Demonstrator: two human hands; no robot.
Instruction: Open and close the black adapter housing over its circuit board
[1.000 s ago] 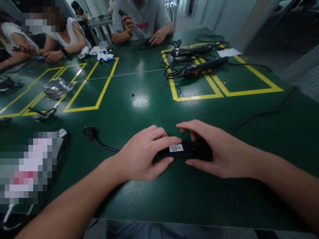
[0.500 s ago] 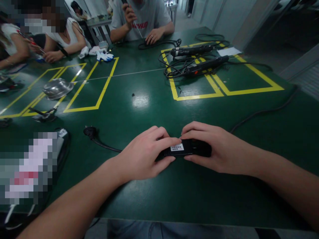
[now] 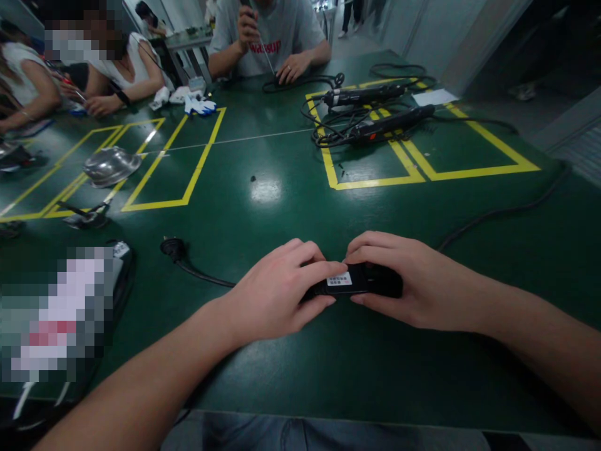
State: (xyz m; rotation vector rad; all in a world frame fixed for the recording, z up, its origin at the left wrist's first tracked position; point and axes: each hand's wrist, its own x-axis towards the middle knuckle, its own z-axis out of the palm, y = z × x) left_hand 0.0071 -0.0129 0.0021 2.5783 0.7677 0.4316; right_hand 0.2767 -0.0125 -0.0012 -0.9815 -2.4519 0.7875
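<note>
A small black box (image 3: 359,285) lies on the green desk (image 3: 263,376), right in front of the person and between the two hands. It is a long, thin shape, and its long way runs from side to side, from one hand to the other. A white sticker (image 3: 339,279) faces up on its left part.

Both hands touch the box, so neither is nearer. The left hand (image 3: 277,291) has the left end, with its fingers closed in narrow. One finger lies over the top by the sticker, and the thumb is on the side close to the person. The right hand (image 3: 422,282) curls around the right end, with fingers on the far side and the thumb on the near side. Its fingers make a narrow hold too. Both backs of the hands face up, and the arms reach in from the two sides.

A black plug (image 3: 173,248) is to the left, and its cord goes under the left hand. Where that cord ends cannot be seen. Another black cord (image 3: 493,216) runs off behind the right hand. Farther away are two black tools (image 3: 394,123) by yellow tape (image 3: 380,183), and a shiny bowl (image 3: 111,166) on the left.
</note>
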